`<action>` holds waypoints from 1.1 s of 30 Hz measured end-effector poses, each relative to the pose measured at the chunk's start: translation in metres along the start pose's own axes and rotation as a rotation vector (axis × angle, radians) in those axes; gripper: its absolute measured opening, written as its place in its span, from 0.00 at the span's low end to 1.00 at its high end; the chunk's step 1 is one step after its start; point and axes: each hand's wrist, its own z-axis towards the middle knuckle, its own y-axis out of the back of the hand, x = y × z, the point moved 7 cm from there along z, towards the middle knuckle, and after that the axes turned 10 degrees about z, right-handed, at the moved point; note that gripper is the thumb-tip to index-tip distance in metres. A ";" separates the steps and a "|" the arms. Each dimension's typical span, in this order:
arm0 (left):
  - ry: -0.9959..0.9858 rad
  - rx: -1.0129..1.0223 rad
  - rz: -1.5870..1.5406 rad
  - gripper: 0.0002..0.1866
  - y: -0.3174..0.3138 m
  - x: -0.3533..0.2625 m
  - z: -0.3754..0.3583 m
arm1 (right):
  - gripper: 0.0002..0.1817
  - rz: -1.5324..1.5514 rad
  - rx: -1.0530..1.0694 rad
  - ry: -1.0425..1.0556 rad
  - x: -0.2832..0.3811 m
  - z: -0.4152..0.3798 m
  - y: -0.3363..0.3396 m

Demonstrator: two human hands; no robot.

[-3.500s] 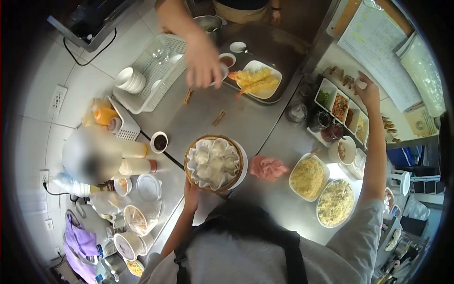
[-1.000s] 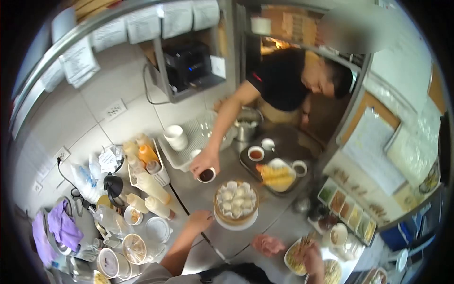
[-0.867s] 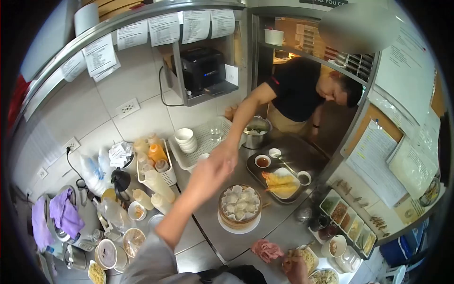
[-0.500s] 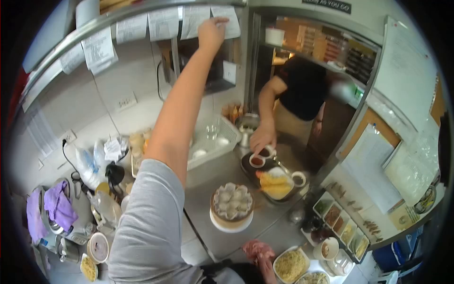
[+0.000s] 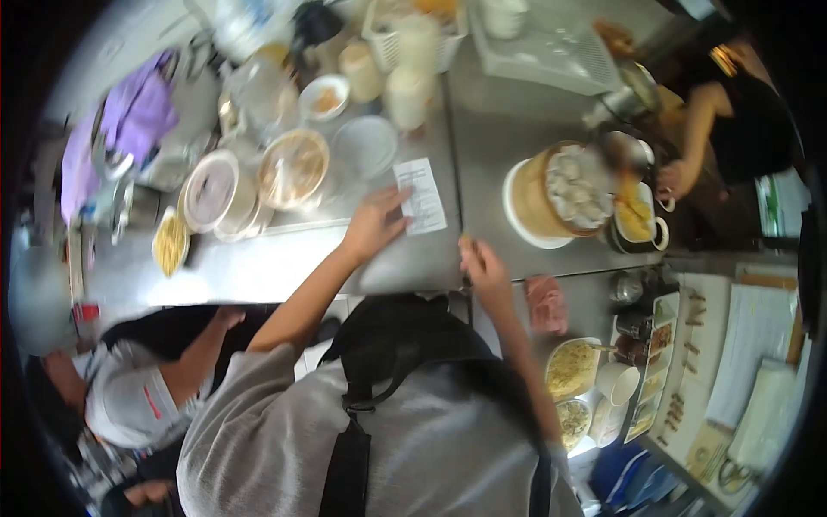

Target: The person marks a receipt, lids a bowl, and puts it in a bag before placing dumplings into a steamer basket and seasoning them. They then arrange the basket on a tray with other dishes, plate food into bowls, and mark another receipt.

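Observation:
A printed paper slip (image 5: pixel 422 202) lies on the steel counter. My left hand (image 5: pixel 375 226) has its fingertips on the slip's left edge, holding it. To the right of the slip, my right hand (image 5: pixel 486 269) is closed around a small thin item with a yellowish tip, too blurred to name. A pink cloth (image 5: pixel 547 304) lies right of that hand. Beyond it, a round bamboo steamer (image 5: pixel 544 188) with pale dumplings (image 5: pixel 577 185) stands on a white plate (image 5: pixel 515 215).
Tubs (image 5: pixel 213 191) and a clear lid (image 5: pixel 365 146) stand at the left. A co-worker's hand (image 5: pixel 676 179) is by a dark tray with yellow food (image 5: pixel 633 211). Another person (image 5: pixel 138 388) is at lower left. Food bowls (image 5: pixel 570 369) sit at lower right.
My left hand has come down from the hanging slips to the counter, where a slip now lies. My right hand has moved away from the pink cloth. The view has turned downward.

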 end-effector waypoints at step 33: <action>0.122 -0.109 0.283 0.40 -0.011 0.040 -0.027 | 0.09 -0.290 -0.073 0.459 0.027 0.068 -0.102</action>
